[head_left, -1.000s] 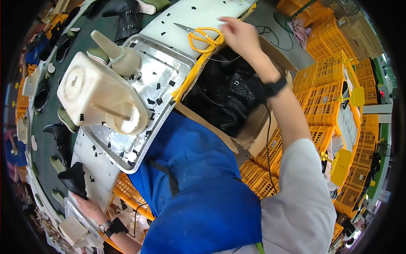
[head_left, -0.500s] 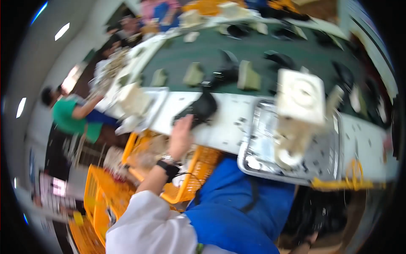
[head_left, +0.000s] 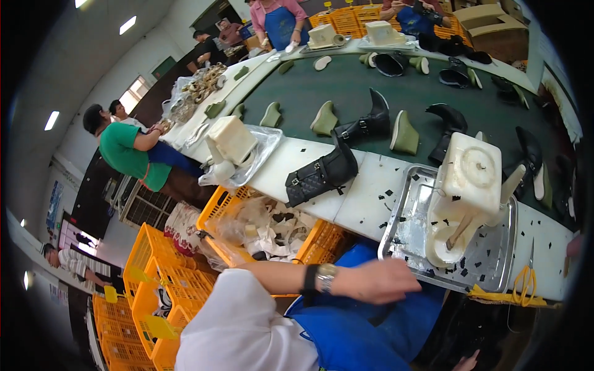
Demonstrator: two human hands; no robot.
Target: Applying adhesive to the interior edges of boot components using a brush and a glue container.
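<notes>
"Where does the boot lie from the hands?"

"The black quilted boot with buckled straps [head_left: 323, 173] is on its side on the white-topped bench [head_left: 371, 179], farther out than the left hand [head_left: 380, 281] and over to its left, well apart from it."

"How is that hand held?"

"Back up, fingers loosely curled, above the blue cloth apron [head_left: 365, 334] and near the front rim of the shallow silver metal tray [head_left: 421, 191]. Its palm is hidden, so I can't make out whether anything is in its grasp."

"And the right hand [head_left: 468, 360]?"

"Only part of it shows, at the lower edge, farther from the boot than the left one. How wide its grip is, or what it may hold, I can't make out."

"What sits around them?"

"The tray, right of the boot, carries a boxy white plastic container [head_left: 473, 164] and scattered black scraps [head_left: 464, 272]. Yellow-handled scissors [head_left: 530, 270] lie right of the tray at the bench's edge. An orange plastic crate [head_left: 318, 241] holding pale scraps [head_left: 278, 238] stands below the boot."
</notes>
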